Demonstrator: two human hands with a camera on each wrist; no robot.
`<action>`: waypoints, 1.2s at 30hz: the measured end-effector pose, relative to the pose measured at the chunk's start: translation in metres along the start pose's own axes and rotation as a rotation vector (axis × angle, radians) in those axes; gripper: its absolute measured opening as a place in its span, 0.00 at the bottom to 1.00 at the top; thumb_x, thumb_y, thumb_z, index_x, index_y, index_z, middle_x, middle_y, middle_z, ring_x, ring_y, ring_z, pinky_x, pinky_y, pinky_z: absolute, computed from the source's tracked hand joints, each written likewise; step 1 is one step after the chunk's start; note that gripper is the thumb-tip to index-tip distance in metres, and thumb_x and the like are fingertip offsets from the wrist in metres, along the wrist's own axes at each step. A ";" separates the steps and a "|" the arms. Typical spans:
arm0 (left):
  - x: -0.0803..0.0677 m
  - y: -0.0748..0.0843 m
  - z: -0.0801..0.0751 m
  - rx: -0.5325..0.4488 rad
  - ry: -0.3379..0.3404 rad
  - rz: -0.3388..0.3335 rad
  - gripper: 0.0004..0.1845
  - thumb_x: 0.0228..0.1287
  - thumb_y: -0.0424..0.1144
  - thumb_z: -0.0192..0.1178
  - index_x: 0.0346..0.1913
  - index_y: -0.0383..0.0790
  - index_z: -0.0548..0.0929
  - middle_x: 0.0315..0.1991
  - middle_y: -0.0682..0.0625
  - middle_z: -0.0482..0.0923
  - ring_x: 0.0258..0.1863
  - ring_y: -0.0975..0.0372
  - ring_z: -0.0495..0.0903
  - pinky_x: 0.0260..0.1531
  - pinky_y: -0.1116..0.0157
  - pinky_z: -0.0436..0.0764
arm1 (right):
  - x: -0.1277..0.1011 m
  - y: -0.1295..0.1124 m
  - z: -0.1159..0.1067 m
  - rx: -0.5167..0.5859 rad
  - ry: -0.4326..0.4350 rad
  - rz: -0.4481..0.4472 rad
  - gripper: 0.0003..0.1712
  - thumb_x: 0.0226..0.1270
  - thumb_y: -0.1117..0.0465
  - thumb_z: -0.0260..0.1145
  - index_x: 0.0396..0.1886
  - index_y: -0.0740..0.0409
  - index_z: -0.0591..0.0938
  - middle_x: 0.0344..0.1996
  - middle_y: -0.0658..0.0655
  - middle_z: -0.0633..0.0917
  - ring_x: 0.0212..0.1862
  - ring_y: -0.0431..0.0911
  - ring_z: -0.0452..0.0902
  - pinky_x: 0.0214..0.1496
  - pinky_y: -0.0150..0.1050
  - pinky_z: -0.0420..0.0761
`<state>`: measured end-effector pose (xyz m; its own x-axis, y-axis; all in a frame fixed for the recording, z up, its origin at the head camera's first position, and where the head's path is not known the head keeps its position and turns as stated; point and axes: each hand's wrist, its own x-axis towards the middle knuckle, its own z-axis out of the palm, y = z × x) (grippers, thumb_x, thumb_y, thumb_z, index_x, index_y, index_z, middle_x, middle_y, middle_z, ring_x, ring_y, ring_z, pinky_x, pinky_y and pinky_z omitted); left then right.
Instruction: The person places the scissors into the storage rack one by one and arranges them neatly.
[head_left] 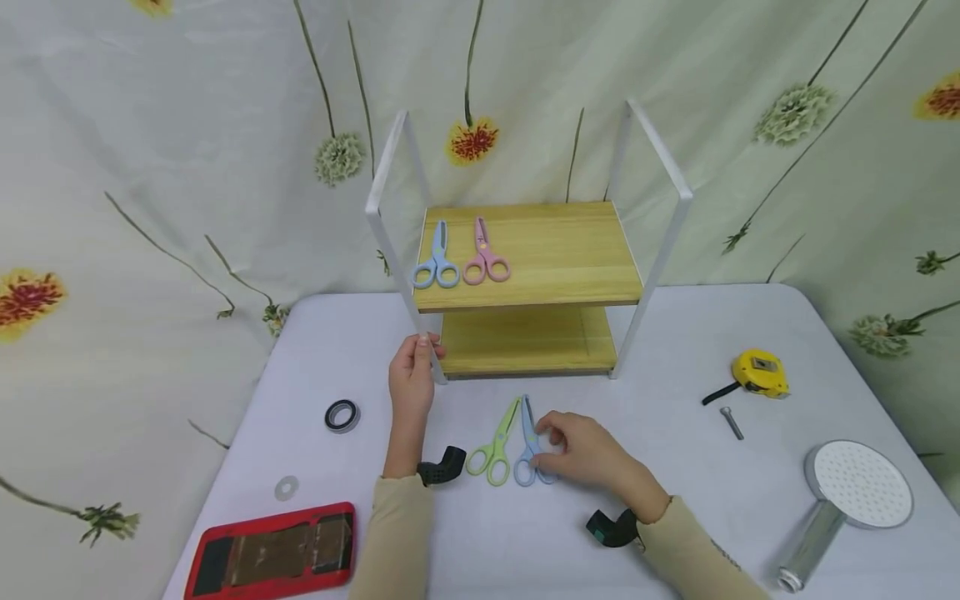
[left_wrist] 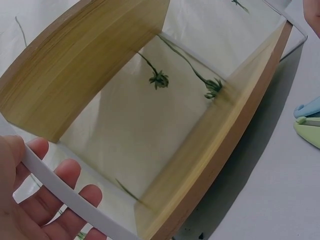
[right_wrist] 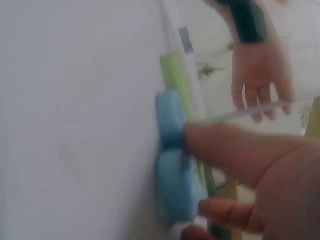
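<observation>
The left hand (head_left: 412,379) grips the shelf (head_left: 570,250); the right hand (head_left: 588,450) pinches blue scissors (head_left: 529,433) lying lengthwise, tips pointing shelfward.

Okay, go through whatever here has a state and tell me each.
Upper blue scissors: closed
Pink scissors: closed
Green scissors: closed
Lower blue scissors: closed
Rack: upright
Shower head: face up
Bolt: lying on its side
Left hand: gripping the rack
Right hand: pinching lower blue scissors

I view remotely the left hand (left_wrist: 40,207), its thumb and fingers round the white frame (left_wrist: 56,186) that borders two wooden boards (left_wrist: 92,65); blue scissors (left_wrist: 309,108) and green scissors (left_wrist: 309,132) lie cropped at right.
</observation>
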<state>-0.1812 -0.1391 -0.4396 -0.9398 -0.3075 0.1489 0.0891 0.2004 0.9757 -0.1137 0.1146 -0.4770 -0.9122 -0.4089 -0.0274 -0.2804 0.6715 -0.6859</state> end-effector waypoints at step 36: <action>0.004 -0.012 0.000 -0.001 0.017 0.036 0.18 0.82 0.41 0.46 0.48 0.31 0.82 0.41 0.33 0.85 0.42 0.63 0.80 0.50 0.62 0.76 | 0.004 0.006 0.007 0.001 -0.072 0.121 0.52 0.55 0.63 0.62 0.81 0.59 0.55 0.23 0.51 0.78 0.26 0.43 0.68 0.30 0.37 0.68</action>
<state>-0.1860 -0.1423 -0.4509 -0.9304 -0.3156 0.1865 0.1229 0.2108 0.9698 -0.1169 0.1128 -0.4858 -0.9153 -0.3688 -0.1620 -0.1697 0.7177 -0.6754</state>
